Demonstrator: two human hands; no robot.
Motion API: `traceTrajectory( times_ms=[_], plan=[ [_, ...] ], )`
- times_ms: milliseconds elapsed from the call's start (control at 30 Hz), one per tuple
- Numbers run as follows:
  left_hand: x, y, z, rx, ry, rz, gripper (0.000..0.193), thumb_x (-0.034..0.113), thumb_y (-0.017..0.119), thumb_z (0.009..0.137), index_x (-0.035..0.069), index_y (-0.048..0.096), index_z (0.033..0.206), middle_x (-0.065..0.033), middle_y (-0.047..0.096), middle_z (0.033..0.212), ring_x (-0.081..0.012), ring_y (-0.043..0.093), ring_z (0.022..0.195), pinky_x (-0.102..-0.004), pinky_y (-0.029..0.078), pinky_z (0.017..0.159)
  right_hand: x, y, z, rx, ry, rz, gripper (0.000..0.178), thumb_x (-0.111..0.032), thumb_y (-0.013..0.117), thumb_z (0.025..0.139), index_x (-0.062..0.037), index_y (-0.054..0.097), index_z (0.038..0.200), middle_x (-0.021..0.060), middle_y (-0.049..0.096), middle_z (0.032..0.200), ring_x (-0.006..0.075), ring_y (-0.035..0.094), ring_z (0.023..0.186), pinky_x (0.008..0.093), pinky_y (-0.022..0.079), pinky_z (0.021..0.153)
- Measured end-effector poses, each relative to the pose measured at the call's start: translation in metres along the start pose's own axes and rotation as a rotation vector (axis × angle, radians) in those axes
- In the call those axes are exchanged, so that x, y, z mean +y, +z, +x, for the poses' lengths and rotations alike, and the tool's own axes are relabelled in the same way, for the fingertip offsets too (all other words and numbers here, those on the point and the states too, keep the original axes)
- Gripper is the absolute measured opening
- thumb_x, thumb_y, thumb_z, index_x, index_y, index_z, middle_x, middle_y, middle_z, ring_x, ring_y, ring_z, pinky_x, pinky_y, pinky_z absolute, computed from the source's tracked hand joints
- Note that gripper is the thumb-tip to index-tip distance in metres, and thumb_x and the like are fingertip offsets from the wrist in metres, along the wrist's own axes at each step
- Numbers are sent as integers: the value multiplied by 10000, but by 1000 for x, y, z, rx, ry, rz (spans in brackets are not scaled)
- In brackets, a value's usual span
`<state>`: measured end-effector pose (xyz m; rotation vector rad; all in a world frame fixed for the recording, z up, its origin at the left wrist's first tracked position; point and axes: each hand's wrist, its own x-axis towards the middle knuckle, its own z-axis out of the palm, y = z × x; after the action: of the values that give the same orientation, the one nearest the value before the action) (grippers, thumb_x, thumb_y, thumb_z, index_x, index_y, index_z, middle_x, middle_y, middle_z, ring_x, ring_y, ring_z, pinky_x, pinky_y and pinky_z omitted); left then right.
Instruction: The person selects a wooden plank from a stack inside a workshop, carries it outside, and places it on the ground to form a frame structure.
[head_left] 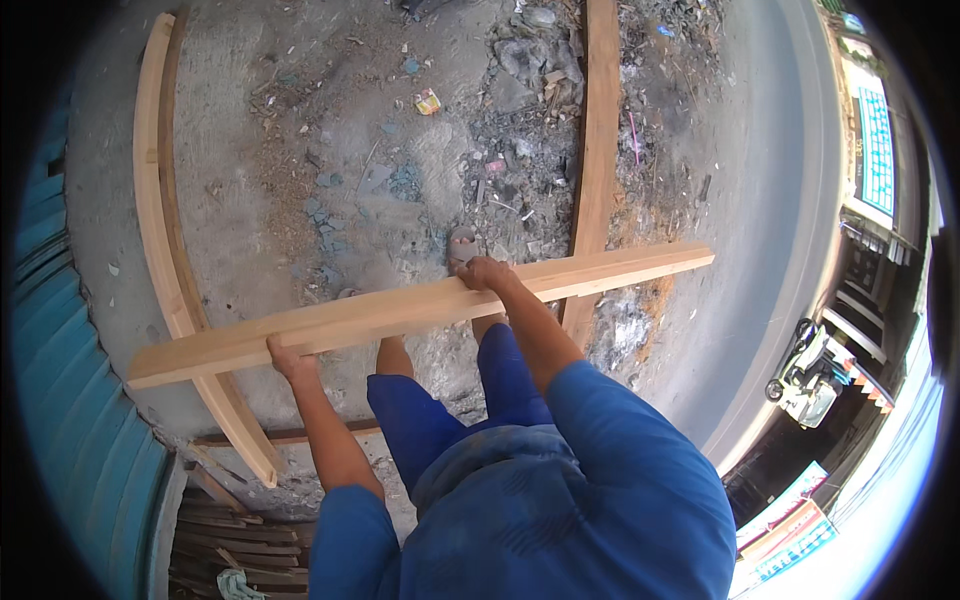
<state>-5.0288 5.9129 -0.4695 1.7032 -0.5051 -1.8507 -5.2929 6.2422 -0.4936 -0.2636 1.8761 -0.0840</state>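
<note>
A long, pale wooden plank (pixel 400 311) stretches across in front of my legs, its right end a little farther off than its left. My left hand (pixel 289 358) grips its near edge toward the left end, the fingers partly hidden by the wood. Around the middle, my right hand (pixel 484 273) is closed over the top of the plank. Beneath its left part runs a light wooden beam (pixel 150 150) along the ground, and beneath its right part a browner beam (pixel 598 120). Whether the plank touches either beam I cannot tell.
Debris and ash (pixel 520 130) litter the concrete between the beams. A blue corrugated metal wall (pixel 60 380) stands at the left, with stacked wood strips (pixel 240 555) near its lower end. A road (pixel 775 200) curves along the right, where a motorbike (pixel 808 375) is parked beyond.
</note>
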Motion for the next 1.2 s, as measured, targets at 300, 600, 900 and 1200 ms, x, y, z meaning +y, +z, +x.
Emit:
traceTrajectory(
  times_ms=[300, 600, 900, 1200],
  plan=[
    [-57, -4, 99, 100, -29, 12, 546, 219, 620, 802, -27, 439, 1255, -149, 583, 1131, -325, 620, 982, -489, 545, 806, 11, 45, 149, -102, -52, -189, 576, -489, 348, 954, -78, 511, 1323, 224, 400, 1433, 388, 444, 1279, 455, 351, 1071],
    [-139, 2, 152, 328, 116, 20, 593, 128, 686, 774, -16, 438, 1293, -122, 571, 1164, -251, 583, 1036, -401, 517, 852, 33, 57, 229, -48, -145, -214, 557, -464, 378, 945, 3, 644, 1093, 297, 590, 1145, 454, 542, 1110, 469, 413, 981],
    [-167, -6, 215, 302, 93, 105, 600, 159, 708, 812, -16, 420, 1308, -122, 563, 1182, -235, 573, 1046, -369, 501, 870, 28, 72, 269, -82, -131, -229, 595, -504, 400, 923, 8, 666, 1072, 296, 602, 1136, 433, 557, 1112, 452, 420, 977],
    [-154, -25, 262, 141, 59, 117, 681, 290, 756, 822, 41, 388, 1337, -90, 540, 1206, -226, 558, 1074, -394, 498, 880, -17, 80, 282, -115, -53, -240, 610, -507, 407, 921, 33, 684, 983, 293, 634, 1044, 431, 593, 1047, 466, 430, 939]
  ],
)
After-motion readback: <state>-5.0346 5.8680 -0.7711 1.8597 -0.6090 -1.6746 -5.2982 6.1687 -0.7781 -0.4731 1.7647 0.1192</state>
